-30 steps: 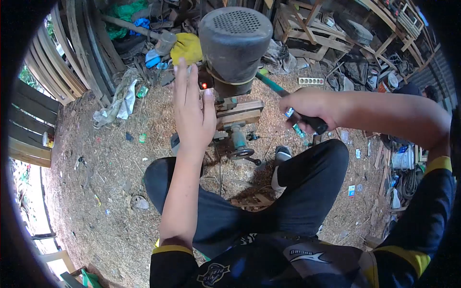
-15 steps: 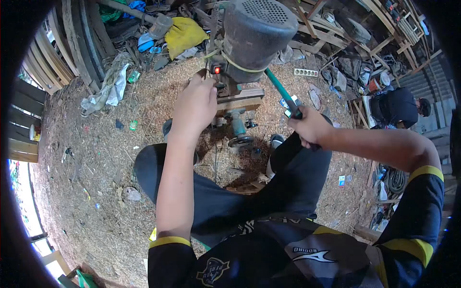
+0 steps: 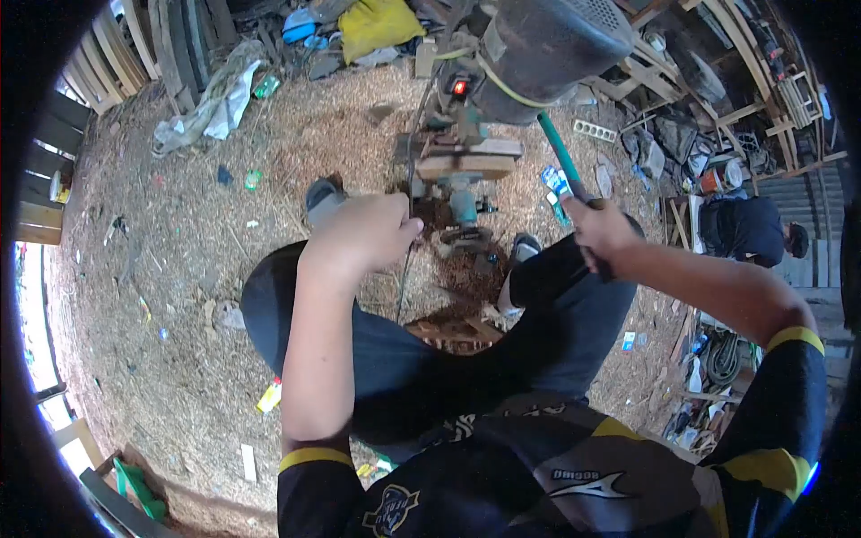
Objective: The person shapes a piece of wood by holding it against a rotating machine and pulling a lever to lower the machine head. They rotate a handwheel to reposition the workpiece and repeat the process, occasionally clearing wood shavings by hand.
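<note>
A bench drill press-like machine stands before me, its dark motor housing (image 3: 552,58) tilted in view and a red-lit switch (image 3: 459,88) on its side. My right hand (image 3: 603,235) is closed around the black grip of the green lever (image 3: 560,151), right of the machine. My left hand (image 3: 363,235) hovers over my left knee with fingers curled in; nothing shows in it, though the palm side is hidden. A thin dark cord (image 3: 410,175) runs down just beyond its thumb. A wooden block (image 3: 471,166) lies on the machine's table, above a round handwheel (image 3: 465,238).
Wood shavings cover the ground (image 3: 206,296). A white socket strip (image 3: 595,131) lies right of the machine, near stacked scrap wood (image 3: 717,108). At far right another person (image 3: 740,224) bends over. A yellow sack (image 3: 378,27) and a grey-white cloth (image 3: 220,103) lie at the back left.
My left hand has left the switch and come down towards my left knee. My right hand stays on the lever. The whole view has shifted, with the machine now higher and further right.
</note>
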Demonstrator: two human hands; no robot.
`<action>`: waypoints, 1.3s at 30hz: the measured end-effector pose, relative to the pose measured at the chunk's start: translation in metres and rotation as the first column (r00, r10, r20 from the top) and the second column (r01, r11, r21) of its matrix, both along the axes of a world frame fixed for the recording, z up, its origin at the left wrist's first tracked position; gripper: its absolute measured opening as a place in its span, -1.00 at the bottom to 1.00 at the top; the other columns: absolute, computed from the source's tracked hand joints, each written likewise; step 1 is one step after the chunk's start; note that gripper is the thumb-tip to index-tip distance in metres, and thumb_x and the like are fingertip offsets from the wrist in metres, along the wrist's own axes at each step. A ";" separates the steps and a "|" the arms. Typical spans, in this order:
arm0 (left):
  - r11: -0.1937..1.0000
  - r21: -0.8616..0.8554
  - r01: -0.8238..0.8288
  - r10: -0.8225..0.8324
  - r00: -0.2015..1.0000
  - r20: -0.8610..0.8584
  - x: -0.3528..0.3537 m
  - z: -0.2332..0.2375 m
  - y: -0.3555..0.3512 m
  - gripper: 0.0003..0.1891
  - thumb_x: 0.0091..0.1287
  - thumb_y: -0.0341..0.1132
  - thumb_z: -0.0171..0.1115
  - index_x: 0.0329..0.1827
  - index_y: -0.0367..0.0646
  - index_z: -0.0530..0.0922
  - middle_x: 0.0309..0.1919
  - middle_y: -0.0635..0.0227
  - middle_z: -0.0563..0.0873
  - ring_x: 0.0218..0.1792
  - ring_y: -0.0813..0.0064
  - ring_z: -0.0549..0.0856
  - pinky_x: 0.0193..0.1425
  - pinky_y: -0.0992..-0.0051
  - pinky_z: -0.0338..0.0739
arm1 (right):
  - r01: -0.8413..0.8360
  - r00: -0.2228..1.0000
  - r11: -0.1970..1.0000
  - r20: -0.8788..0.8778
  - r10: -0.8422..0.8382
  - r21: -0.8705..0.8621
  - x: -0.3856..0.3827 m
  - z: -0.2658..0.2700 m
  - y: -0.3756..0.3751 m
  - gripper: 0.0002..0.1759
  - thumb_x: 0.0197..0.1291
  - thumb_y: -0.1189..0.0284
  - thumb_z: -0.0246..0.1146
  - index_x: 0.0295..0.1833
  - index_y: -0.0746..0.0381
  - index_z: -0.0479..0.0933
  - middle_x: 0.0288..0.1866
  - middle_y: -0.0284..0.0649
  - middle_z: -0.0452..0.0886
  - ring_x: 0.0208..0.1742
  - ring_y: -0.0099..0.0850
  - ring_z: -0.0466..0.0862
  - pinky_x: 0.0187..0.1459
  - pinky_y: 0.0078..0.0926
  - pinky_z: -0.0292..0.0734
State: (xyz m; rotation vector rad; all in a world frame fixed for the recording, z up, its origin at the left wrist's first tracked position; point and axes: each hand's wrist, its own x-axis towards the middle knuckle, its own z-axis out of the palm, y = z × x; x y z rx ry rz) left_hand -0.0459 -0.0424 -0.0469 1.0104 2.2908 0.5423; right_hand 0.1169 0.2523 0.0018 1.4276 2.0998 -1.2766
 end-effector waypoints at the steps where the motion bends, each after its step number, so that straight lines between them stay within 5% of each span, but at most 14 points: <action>1: 0.999 -0.032 0.010 -0.010 1.000 -0.001 0.002 -0.001 0.003 -0.64 0.46 -0.07 0.24 -0.16 -0.26 0.67 -0.19 -0.02 0.79 -0.10 -0.06 0.77 0.01 0.09 0.62 | -0.088 0.994 0.991 -0.059 0.094 0.101 0.012 -0.032 -0.002 -0.41 0.46 -0.02 0.26 -0.29 0.34 0.39 -0.61 -0.29 0.44 -0.78 -0.41 0.48 -0.77 -0.32 0.34; 7: 0.986 -0.132 0.100 -0.104 0.994 -0.028 0.000 -0.002 0.031 -0.64 0.43 -0.06 0.26 -0.10 -0.24 0.73 -0.17 -0.05 0.79 -0.06 -0.06 0.77 0.06 0.07 0.62 | -0.025 0.985 0.999 -0.168 0.030 0.032 0.020 -0.063 -0.009 -0.46 0.45 0.05 0.25 -0.19 0.39 0.39 -0.57 -0.28 0.45 -0.76 -0.39 0.49 -0.74 -0.33 0.38; 18: 0.950 -0.246 0.194 -0.208 0.978 -0.029 0.025 -0.014 0.046 -0.67 0.42 -0.09 0.27 -0.03 -0.16 0.75 -0.10 0.08 0.83 -0.04 0.03 0.79 0.07 0.12 0.64 | -0.073 0.992 0.986 -0.087 0.087 0.150 0.020 -0.068 -0.007 -0.58 0.36 0.18 0.26 -0.27 0.39 0.49 -0.55 -0.12 0.58 -0.65 -0.31 0.63 -0.57 -0.23 0.54; 21: 0.929 -0.280 0.241 -0.229 0.970 0.077 0.017 -0.008 0.058 -0.69 0.36 -0.12 0.32 -0.02 -0.15 0.77 -0.05 0.08 0.83 -0.02 0.04 0.80 0.06 0.13 0.65 | -0.134 0.941 0.788 -0.173 0.292 0.601 0.032 -0.168 -0.006 -0.59 0.29 0.20 0.33 -0.11 0.39 0.55 -0.38 0.16 0.70 -0.30 0.12 0.76 -0.21 0.00 0.67; 24: 0.907 -0.362 0.214 -0.236 0.972 -0.017 -0.005 -0.077 0.079 -0.65 0.31 -0.12 0.37 0.04 -0.12 0.79 0.01 0.06 0.82 0.03 0.05 0.80 0.10 0.16 0.66 | -0.053 0.954 0.828 -0.215 0.207 0.559 0.030 -0.198 -0.008 -0.58 0.27 0.21 0.32 -0.11 0.42 0.55 -0.34 0.22 0.70 -0.17 0.21 0.75 -0.10 0.06 0.64; 27: 0.875 -0.468 0.126 -0.206 0.971 -0.124 -0.005 -0.121 0.088 -0.58 0.25 -0.09 0.42 0.12 -0.08 0.78 0.06 0.07 0.81 0.10 0.06 0.79 0.16 0.17 0.67 | 0.002 0.940 0.807 -0.276 0.199 0.591 0.032 -0.207 -0.003 -0.54 0.28 0.11 0.31 -0.10 0.36 0.61 -0.38 0.13 0.72 -0.29 0.05 0.79 -0.22 0.00 0.64; 30: 0.811 -0.527 0.254 -0.318 0.947 -0.034 -0.003 -0.170 0.092 -0.53 0.19 -0.21 0.45 0.21 -0.05 0.74 0.06 0.16 0.83 0.06 0.09 0.82 0.12 0.17 0.73 | 0.056 0.971 0.956 -0.240 0.016 0.289 0.031 -0.193 -0.003 -0.56 0.25 0.22 0.32 -0.14 0.47 0.57 -0.33 0.20 0.72 -0.25 0.19 0.77 -0.10 0.04 0.66; 31: 0.843 -0.499 0.202 -0.253 0.967 -0.035 0.010 -0.160 0.088 -0.61 0.15 -0.16 0.51 0.01 -0.14 0.81 -0.01 0.14 0.85 0.02 0.09 0.83 0.09 0.18 0.73 | 0.053 0.985 0.962 -0.175 -0.006 0.266 0.029 -0.187 -0.007 -0.53 0.27 0.15 0.35 -0.24 0.45 0.64 -0.38 0.15 0.73 -0.33 0.07 0.79 -0.18 -0.04 0.69; 34: 0.861 -0.442 0.252 -0.303 0.952 -0.047 0.028 -0.171 0.088 -0.60 0.13 -0.14 0.54 -0.02 -0.16 0.81 -0.03 0.15 0.85 0.01 0.10 0.83 0.07 0.18 0.74 | 0.141 0.980 0.990 -0.141 -0.142 -0.011 0.028 -0.164 -0.017 -0.49 0.31 0.07 0.35 -0.30 0.40 0.69 -0.46 0.06 0.73 -0.42 -0.07 0.79 -0.28 -0.12 0.69; 37: 0.836 -0.473 0.279 -0.292 0.955 0.047 0.040 -0.161 0.098 -0.31 0.18 -0.19 0.51 0.40 -0.20 0.54 0.17 0.02 0.76 0.16 0.03 0.76 0.20 0.15 0.68 | 0.013 0.997 0.998 -0.079 -0.008 0.063 0.021 -0.179 -0.008 -0.47 0.34 0.03 0.34 -0.26 0.38 0.70 -0.42 0.02 0.75 -0.47 -0.14 0.79 -0.35 -0.17 0.70; 39: 0.840 -0.473 0.265 -0.273 0.960 0.052 0.045 -0.161 0.105 -0.17 0.23 -0.26 0.45 0.58 -0.21 0.32 0.25 -0.07 0.70 0.22 -0.01 0.72 0.27 0.14 0.65 | 0.070 0.990 0.998 -0.124 -0.069 0.006 0.025 -0.189 -0.003 -0.48 0.32 0.04 0.35 -0.22 0.38 0.70 -0.36 0.04 0.76 -0.41 -0.10 0.80 -0.29 -0.14 0.71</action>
